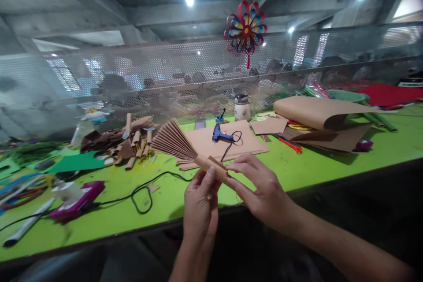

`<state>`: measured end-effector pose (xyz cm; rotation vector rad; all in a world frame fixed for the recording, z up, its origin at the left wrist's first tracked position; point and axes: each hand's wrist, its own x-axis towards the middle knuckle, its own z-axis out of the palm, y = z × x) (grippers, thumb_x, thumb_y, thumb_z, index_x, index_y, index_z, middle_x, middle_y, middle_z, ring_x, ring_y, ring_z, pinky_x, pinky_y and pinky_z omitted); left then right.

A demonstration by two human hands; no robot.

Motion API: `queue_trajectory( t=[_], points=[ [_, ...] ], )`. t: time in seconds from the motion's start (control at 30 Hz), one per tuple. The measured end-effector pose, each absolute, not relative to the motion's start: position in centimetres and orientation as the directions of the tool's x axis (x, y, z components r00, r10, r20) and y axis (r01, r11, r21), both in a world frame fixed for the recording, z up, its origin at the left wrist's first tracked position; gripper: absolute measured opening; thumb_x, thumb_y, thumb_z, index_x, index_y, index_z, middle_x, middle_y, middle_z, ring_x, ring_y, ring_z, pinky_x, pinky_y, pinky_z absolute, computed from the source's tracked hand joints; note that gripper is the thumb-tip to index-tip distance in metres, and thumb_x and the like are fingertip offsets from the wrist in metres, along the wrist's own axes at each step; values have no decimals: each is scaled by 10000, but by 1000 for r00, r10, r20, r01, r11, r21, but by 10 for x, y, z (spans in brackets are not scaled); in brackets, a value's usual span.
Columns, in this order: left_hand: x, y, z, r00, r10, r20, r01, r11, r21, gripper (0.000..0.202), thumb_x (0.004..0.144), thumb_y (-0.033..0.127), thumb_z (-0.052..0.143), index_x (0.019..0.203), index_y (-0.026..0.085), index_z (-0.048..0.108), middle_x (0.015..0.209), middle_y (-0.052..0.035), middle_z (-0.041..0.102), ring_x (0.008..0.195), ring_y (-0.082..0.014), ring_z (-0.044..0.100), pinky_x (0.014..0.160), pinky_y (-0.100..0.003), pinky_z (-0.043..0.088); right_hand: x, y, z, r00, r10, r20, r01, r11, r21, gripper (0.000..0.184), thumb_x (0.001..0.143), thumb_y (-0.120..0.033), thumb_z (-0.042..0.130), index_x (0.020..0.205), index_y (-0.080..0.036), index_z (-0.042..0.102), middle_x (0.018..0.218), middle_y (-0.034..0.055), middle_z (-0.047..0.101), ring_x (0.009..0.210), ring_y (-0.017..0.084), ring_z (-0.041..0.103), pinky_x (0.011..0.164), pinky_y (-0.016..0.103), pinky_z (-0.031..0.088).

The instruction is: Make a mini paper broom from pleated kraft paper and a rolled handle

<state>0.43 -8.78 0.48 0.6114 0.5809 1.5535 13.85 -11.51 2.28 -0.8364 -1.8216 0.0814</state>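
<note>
A pleated brown paper fan [175,143] is held up over the front edge of the green table [317,161]. My left hand [200,202] pinches its folded stem from below with thumb and fingers closed. My right hand [261,189] grips the same stem from the right, fingers pressed on its end. The fan's folds spread out up and to the left.
A blue glue gun [220,134] with a black cord lies on brown card behind the fan. A pile of folded brown paper pieces [127,141] sits at the left, curled brown sheets [317,112] at the right, a magenta tool [77,200] front left. A perforated metal screen with a paper flower [245,30] backs the table.
</note>
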Motion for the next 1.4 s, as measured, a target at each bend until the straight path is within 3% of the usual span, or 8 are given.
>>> queue_trajectory(
  t=[0.13,0.27,0.4,0.5,0.7,1.13,1.3,1.4],
  points=[
    [1,-101,2,17,997,76,-695,-43,717,229,673,198,790,880,130,719,853,-67,739,847,-174,689,865,-300,526,147,-135,20,-77,601,796,517,707,-483,162,875,-134,564,1013,-193,625,928,68,604,931,211,567,803,364,489],
    [3,-109,0,61,996,65,-678,-6,735,231,674,201,789,884,135,721,837,-51,731,827,-149,673,885,-286,503,156,-143,17,-24,718,696,495,613,-615,113,861,-185,582,956,-164,640,880,67,620,833,200,587,756,362,490],
    [5,-109,-1,70,997,38,-642,16,766,202,645,189,805,819,132,719,831,-32,712,799,-125,652,831,-245,498,157,-138,12,-52,886,461,276,456,-846,188,866,-277,586,988,-143,636,881,69,664,789,187,622,741,349,509],
    [6,-105,-2,93,995,47,-583,16,812,209,641,199,809,810,120,714,809,-35,696,786,-129,638,800,-240,486,150,-131,6,-112,941,319,81,329,-941,247,847,-341,613,988,-138,628,888,64,678,787,181,624,719,329,508],
    [11,-92,-5,112,992,53,-518,12,855,211,656,230,802,805,122,700,784,-31,686,775,-128,612,778,-236,456,139,-117,-5,-76,969,233,-83,227,-970,271,783,-385,689,847,-124,650,752,12,642,686,129,558,650,256,441],
    [14,-66,0,322,947,6,-481,158,862,249,722,252,758,908,90,724,841,-99,722,776,-171,657,737,-254,500,141,-94,-17,54,950,309,-23,311,-950,203,809,-331,678,814,-129,652,719,9,630,664,121,552,619,235,433],
    [9,-41,17,291,956,32,-463,111,879,219,711,236,764,862,85,714,786,-88,725,725,-158,667,678,-223,523,142,-89,-18,-165,959,231,-195,198,-961,363,792,-341,701,1079,-153,583,816,18,646,724,129,606,678,253,485],
    [5,-22,25,254,967,29,-478,100,873,168,759,209,719,866,80,702,774,-94,727,732,-171,686,665,-230,545,142,-96,-27,-352,932,85,-214,8,-977,500,798,-425,680,1171,-142,503,733,10,651,489,88,553,499,221,452]
  ],
)
